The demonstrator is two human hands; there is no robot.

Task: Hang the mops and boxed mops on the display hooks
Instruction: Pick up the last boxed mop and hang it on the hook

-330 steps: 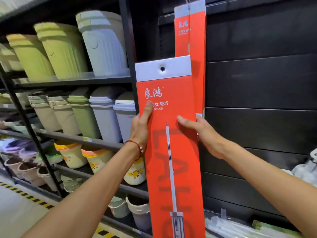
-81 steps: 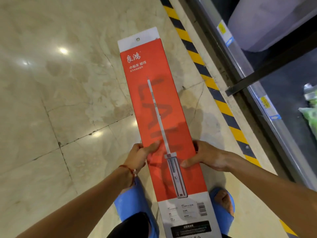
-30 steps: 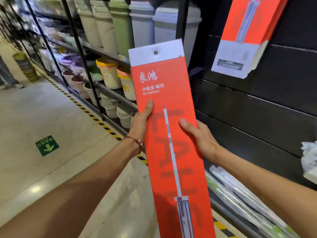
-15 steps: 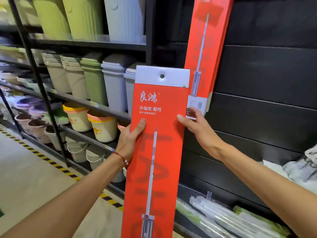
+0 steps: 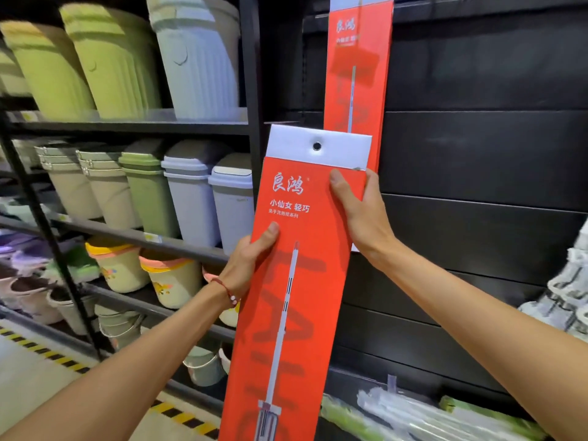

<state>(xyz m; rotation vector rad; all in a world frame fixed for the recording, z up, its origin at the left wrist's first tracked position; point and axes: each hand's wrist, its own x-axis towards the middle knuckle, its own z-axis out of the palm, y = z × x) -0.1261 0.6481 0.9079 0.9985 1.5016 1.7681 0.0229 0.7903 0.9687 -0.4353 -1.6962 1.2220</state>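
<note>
I hold a long red boxed mop (image 5: 296,281) upright in front of the black slat wall (image 5: 477,154). Its white top flap has a round hang hole (image 5: 317,146). My left hand (image 5: 251,259) grips the box's left edge, thumb on the front. My right hand (image 5: 359,211) grips the right edge higher up, just under the white flap. A second red boxed mop (image 5: 359,68) hangs on the wall above and behind, its lower part hidden by the held box. No hook is visible.
Dark shelves on the left carry green and grey bins (image 5: 111,65), lidded bins (image 5: 191,192) and small buckets (image 5: 168,278). Plastic-wrapped mops (image 5: 429,418) lie at the wall's base. White wrapped goods (image 5: 566,297) sit at the right edge. Yellow-black floor tape (image 5: 41,351) runs along the shelving.
The held box has risen and now overlaps the hanging box's lower part. My right hand has slid up the right edge to just below the white flap.
</note>
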